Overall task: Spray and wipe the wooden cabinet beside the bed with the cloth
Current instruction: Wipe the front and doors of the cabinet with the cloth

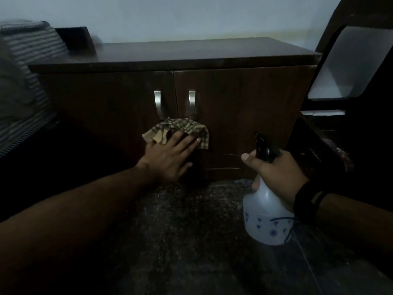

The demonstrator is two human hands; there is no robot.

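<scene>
- Left hand (170,156) grip released, flat fingers pressing checked cloth (180,129) on cabinet (244,107) below handles (158,105).
- Right hand (278,173) grip grasping spray bottle (265,216); contents unclear.

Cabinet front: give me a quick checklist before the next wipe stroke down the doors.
1. Cloth flat on the cabinet front under the left hand: ok.
2. Spray bottle gripped by the right hand: ok.
3. Nozzle aimed at the doors: ok.
4. Both doors closed: ok.
5. Handles clear of the cloth: not ok, the cloth touches their lower ends.
6. Surface wet from spray: cannot tell, too dark.
</scene>
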